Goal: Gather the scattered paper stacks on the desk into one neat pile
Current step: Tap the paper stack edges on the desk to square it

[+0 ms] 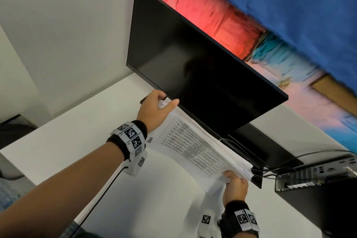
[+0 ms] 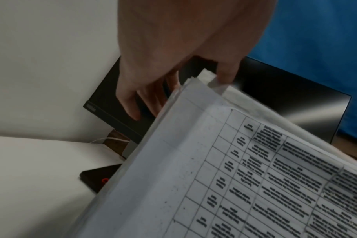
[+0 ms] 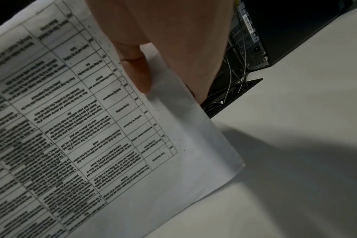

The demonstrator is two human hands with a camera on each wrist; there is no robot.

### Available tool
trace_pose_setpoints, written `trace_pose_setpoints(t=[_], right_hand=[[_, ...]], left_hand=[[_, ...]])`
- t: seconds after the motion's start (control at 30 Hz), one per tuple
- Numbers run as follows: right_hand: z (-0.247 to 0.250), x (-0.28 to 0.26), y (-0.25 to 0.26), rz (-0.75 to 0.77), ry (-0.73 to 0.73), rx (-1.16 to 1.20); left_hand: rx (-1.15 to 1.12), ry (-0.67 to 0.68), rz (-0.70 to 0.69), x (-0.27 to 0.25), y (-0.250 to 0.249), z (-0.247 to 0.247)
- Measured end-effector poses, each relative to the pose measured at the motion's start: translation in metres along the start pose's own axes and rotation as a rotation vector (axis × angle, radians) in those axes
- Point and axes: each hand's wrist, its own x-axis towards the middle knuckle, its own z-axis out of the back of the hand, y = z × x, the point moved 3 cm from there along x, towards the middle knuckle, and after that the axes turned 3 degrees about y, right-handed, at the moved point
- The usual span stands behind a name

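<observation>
A thick stack of printed papers [image 1: 195,149] with a table of text on top is held tilted above the white desk [image 1: 77,131], just in front of the monitor. My left hand [image 1: 156,108] grips its far end, thumb on the top edge and fingers behind. My right hand [image 1: 234,181] pinches the near end, thumb on the top sheet. In the left wrist view the left hand [image 2: 173,83] clasps the stack [image 2: 245,177] at its corner. The right wrist view shows the thumb of my right hand [image 3: 139,70] pressing the top sheet of the stack [image 3: 81,128].
A black monitor [image 1: 193,63] stands right behind the papers. A desktop computer [image 1: 316,176] with several cables [image 1: 274,168] lies at the right. A small black device [image 2: 98,177] with a red dot sits on the desk under the stack's left end.
</observation>
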Motion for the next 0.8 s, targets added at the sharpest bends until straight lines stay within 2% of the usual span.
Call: trace_pose_setpoints(t=[0.13, 0.2, 0.33, 0.4, 0.5, 0.63, 0.7, 0.8], right_hand=[[-0.001, 0.001, -0.004, -0.027, 0.003, 0.027], [-0.002, 0.000, -0.002, -0.007, 0.022, 0.009], [-0.001, 0.001, 0.001, 0.022, 0.040, 0.001], [0.000, 0.001, 0.000, 0.020, 0.038, -0.008], [0.001, 0.001, -0.001, 0.008, 0.030, 0.009], [-0.004, 0.000, 0.004, 0.017, 0.046, -0.016], [-0.010, -0.002, 0.008, 0.047, 0.068, -0.014], [-0.013, -0.003, 0.015, 0.082, 0.052, 0.027]], left_hand=[[-0.037, 0.004, 0.111, 0.005, 0.006, -0.008], [-0.105, -0.028, 0.130, 0.005, 0.007, -0.010], [-0.061, -0.105, 0.148, 0.006, 0.011, -0.009], [-0.119, -0.116, 0.181, 0.006, 0.013, -0.008], [-0.316, 0.059, 0.226, 0.002, 0.020, -0.007], [-0.247, 0.280, 0.264, -0.005, 0.048, -0.007], [-0.163, 0.270, 0.253, -0.009, 0.058, -0.013], [-0.192, 0.141, 0.226, -0.008, 0.061, -0.018]])
